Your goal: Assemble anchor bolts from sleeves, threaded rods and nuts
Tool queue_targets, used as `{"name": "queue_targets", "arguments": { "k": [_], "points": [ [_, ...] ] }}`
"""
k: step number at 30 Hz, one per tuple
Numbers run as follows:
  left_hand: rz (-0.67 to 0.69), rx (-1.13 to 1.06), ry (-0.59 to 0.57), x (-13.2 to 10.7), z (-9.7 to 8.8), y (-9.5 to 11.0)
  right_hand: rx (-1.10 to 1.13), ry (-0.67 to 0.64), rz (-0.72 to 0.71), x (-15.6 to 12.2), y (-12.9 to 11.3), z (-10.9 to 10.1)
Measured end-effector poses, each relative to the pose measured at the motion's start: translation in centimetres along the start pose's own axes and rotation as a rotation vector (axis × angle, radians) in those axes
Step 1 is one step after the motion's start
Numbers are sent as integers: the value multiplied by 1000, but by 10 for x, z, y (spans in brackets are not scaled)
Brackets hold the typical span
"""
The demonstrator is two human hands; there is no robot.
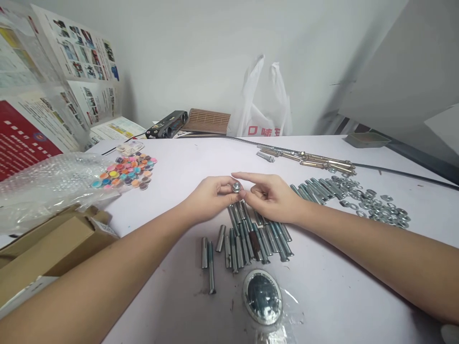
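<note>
My left hand (pixel 210 196) and my right hand (pixel 268 193) meet over the middle of the white table (pixel 186 157). Between their fingertips sits a small metal nut (pixel 236 187) on the end of a bolt. The left fingers are closed round the bolt's top. The right thumb and middle finger pinch at the nut, with the index finger stretched out. Just below the hands lies a pile of grey metal sleeves and bolts (pixel 251 236).
A heap of nuts and washers (pixel 376 205) and more bolts (pixel 315 188) lie to the right. Assembled anchor bolts (pixel 308 160) lie further back. Coloured round discs (pixel 127 171), bubble wrap (pixel 53 184) and a cardboard box (pixel 53 243) are at left. A round tape roll (pixel 261 297) sits near me.
</note>
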State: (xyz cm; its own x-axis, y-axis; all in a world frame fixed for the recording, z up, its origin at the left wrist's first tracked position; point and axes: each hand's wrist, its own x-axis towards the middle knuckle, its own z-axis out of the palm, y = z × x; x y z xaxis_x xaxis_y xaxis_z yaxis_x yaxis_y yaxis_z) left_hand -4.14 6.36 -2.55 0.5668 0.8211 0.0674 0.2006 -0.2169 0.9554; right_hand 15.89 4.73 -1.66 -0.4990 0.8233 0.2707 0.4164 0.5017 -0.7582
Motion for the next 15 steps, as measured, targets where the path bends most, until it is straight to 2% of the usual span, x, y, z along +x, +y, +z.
{"name": "queue_targets", "arguments": {
  "k": [4, 11, 15],
  "points": [
    [61, -21, -38, 0, 0, 1, -3, -59, -29, 0, 6, 2],
    [97, 133, -19, 0, -1, 0, -45, 88, 22, 2, -2, 2],
    [127, 272, 16, -1, 0, 2, -78, 102, 62, 1, -3, 1]
  ]
}}
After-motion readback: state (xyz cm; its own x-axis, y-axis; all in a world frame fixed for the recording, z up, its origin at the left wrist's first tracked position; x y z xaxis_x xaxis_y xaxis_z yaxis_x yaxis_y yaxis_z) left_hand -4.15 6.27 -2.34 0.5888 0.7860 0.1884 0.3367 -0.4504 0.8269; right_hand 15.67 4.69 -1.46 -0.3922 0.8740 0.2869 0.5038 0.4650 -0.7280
